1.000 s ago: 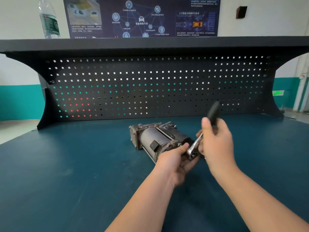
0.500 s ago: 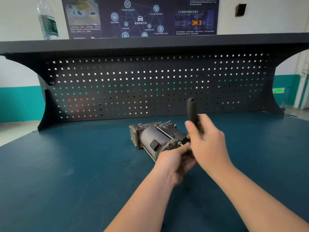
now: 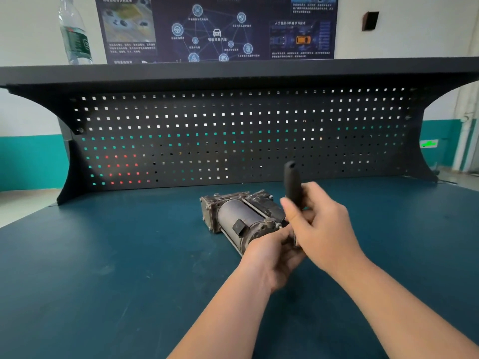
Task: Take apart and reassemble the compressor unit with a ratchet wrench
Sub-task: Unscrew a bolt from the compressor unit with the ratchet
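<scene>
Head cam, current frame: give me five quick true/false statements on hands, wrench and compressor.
1. The right hand grips the wrench by its black handle. True.
2. The compressor hangs on the pegboard. False: it lies on the blue table.
3. The left hand is at the near end of the compressor. True.
4. The wrench handle lies flat on the table. False: it points up, above the right hand.
5. A water bottle stands on the table beside the compressor. False: it stands on the shelf above the pegboard.
</scene>
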A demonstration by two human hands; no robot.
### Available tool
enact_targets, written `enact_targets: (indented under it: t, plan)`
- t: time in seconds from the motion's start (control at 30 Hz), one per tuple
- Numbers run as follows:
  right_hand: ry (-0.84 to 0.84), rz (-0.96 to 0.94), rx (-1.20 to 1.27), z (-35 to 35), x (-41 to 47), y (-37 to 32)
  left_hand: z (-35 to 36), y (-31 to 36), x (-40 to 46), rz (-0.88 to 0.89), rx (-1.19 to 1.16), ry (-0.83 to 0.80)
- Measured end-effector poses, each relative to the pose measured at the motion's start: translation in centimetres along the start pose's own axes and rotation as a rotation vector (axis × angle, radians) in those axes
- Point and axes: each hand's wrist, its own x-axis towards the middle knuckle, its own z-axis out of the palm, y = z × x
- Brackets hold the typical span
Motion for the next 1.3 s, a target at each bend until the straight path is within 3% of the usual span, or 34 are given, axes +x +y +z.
enact_targets:
  t: [0.1,0.27,0.33,0.4,0.47,0.57,0.63,0.73,0.83,0.9,0.97,1.1,1.17,1.23,1.3]
  plan:
    - [0.100,0.116,0.064,0.3,0.2,0.0,-0.1,0.2,0.0,-0.012,-0.007,-0.003]
    - [0.375,0.997,0.813,-0.4,1.3,2.8,0.3,0.2,0.0,-0.021,-0.013,0.023]
    - [0.398,1.107,0.925,-0.2,1.1,3.3,0.3,0.1,0.0,-0.027,-0.002,0.027]
    - [0.384,0.951,0.833,0.0,1.0,3.0,0.2,0.2,-0.1,-0.036,0.006,0.032]
    - [0.316,0.616,0.606,-0.1,1.1,1.8,0.2,0.1,-0.2,-0.034,0.012,0.033]
    - [0.068,0.117,0.144,-0.4,0.6,0.2,0.2,0.0,-0.4,-0.017,0.016,0.020]
    - [-0.021,-0.006,-0.012,0.0,0.0,-0.2,0.2,0.0,-0.4,-0.005,0.006,0.003]
    - [0.148,0.247,0.149,0.1,0.6,0.4,0.1,0.1,-0.2,-0.013,-0.026,0.020]
    - [0.311,0.835,0.677,-0.7,1.5,2.0,0.2,0.2,-0.2,-0.026,-0.030,0.029]
    - [0.344,1.055,0.936,-0.9,1.5,2.7,0.2,0.2,-0.2,-0.026,-0.024,0.028]
    - [0.334,0.971,0.887,-0.7,1.5,2.6,0.3,0.1,-0.2,-0.029,-0.023,0.031]
    - [0.138,0.273,0.238,-0.4,0.7,0.2,0.1,0.1,-0.3,-0.026,0.009,0.014]
    - [0.033,0.066,0.053,0.1,-0.1,-0.5,-0.1,0.2,-0.4,-0.023,0.058,0.012]
    - [0.058,0.093,0.053,0.5,-0.4,-0.6,-0.3,0.3,-0.3,-0.016,0.062,0.016]
    - [0.188,0.320,0.258,0.3,0.4,0.0,-0.2,0.4,-0.2,-0.015,0.029,0.016]
